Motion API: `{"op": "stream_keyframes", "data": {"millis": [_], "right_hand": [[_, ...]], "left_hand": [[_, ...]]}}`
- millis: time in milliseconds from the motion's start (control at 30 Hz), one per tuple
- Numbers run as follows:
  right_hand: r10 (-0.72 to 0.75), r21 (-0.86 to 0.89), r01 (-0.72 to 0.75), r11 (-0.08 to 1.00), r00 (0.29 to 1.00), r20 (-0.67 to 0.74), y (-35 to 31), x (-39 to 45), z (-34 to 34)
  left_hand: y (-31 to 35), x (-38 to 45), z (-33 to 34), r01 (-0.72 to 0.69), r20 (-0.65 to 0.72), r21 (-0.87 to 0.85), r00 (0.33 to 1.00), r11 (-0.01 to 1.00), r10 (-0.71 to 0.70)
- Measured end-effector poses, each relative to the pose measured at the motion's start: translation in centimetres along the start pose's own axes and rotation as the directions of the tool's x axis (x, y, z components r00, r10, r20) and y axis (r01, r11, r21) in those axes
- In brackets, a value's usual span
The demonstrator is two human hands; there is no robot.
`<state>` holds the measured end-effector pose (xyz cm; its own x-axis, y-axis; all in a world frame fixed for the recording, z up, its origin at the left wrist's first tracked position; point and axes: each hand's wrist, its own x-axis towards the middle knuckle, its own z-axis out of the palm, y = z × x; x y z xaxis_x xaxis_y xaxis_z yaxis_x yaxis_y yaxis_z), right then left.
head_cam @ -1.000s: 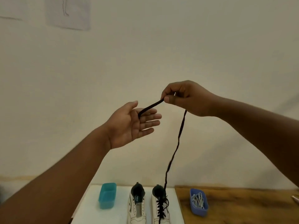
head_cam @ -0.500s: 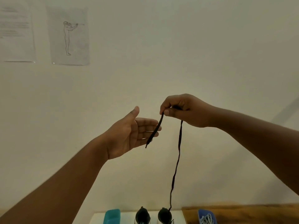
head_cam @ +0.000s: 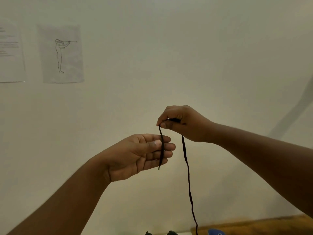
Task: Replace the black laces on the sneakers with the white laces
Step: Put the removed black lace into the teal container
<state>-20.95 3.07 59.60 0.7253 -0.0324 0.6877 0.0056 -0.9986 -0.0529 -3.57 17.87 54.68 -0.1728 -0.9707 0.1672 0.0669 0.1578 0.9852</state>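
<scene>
My right hand (head_cam: 183, 123) is raised in front of the wall and pinches a black lace (head_cam: 188, 175) between thumb and fingers. The long part of the lace hangs straight down toward the sneakers (head_cam: 171, 232), of which only the two dark heel tops show at the bottom edge. The short free end of the lace dangles in front of the fingers of my left hand (head_cam: 142, 154), which is held palm up, thumb bent inward toward the lace end. Whether the thumb touches the lace I cannot tell.
A brown wooden tabletop (head_cam: 254, 225) shows at the bottom right, with the rim of a blue box (head_cam: 216, 232) on it. Two paper sheets hang on the wall at the upper left, one with a line drawing (head_cam: 61, 54).
The view has tilted upward, so the sneakers and boxes are nearly out of sight. The short lace end now hangs straighter, and my left thumb has folded in toward it.
</scene>
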Motion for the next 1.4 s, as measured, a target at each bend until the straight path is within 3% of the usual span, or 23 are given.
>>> {"op": "stream_keyframes", "data": {"millis": [233, 400, 533, 667, 767, 933, 1000, 1133, 1300, 1400], "right_hand": [[-0.015, 0.033, 0.018, 0.999, 0.996, -0.09, 0.2, 0.3, 0.3], [0.032, 0.161, -0.017, 0.987, 0.995, -0.091, 0.4, 0.0, 1.7], [0.113, 0.309, -0.076, 0.948, 0.988, -0.107, 0.4, -0.8, 3.4], [0.204, 0.268, -0.16, 0.95, 0.968, -0.144, -0.4, -2.4, 5.2], [0.271, 0.223, -0.243, 0.944, 0.957, -0.103, -2.5, -4.1, 6.4], [0.29, 0.08, -0.296, 0.952, 0.954, 0.08, -5.9, -5.9, 6.0], [0.266, 0.032, -0.272, 0.962, 0.956, 0.125, -7.5, -5.9, 4.7], [0.238, -0.09, -0.235, 0.968, 0.971, 0.031, -7.9, -3.3, 0.9], [0.275, -0.156, -0.259, 0.953, 0.956, 0.097, -5.9, -0.6, -1.0], [0.223, -0.179, -0.213, 0.96, 0.974, 0.038, -4.7, 0.2, -0.9]], "left_hand": [[0.3, 0.2, 0.7, -0.074, -0.084, 0.026, 0.994, 0.997, 0.075], [0.4, 0.3, 1.4, -0.177, -0.1, 0.045, 0.979, 0.983, 0.18], [0.6, 0.6, 1.8, -0.282, -0.163, 0.081, 0.942, 0.956, 0.292], [0.8, 0.9, 1.1, -0.4, -0.245, 0.079, 0.88, 0.913, 0.407], [0.5, 1.1, 0.4, -0.464, -0.274, 0.217, 0.815, 0.859, 0.51], [-0.3, 1.0, -0.5, -0.436, -0.234, 0.556, 0.735, 0.708, 0.636], [-0.8, 0.8, -0.9, -0.408, -0.17, 0.646, 0.747, 0.645, 0.642], [-1.8, 0.2, -1.2, -0.372, -0.06, 0.7, 0.82, 0.61, 0.569], [-2.0, 0.0, -1.2, -0.306, -0.063, 0.598, 0.904, 0.741, 0.423], [-1.9, 0.0, -1.3, -0.249, -0.056, 0.51, 0.946, 0.824, 0.32]]}}
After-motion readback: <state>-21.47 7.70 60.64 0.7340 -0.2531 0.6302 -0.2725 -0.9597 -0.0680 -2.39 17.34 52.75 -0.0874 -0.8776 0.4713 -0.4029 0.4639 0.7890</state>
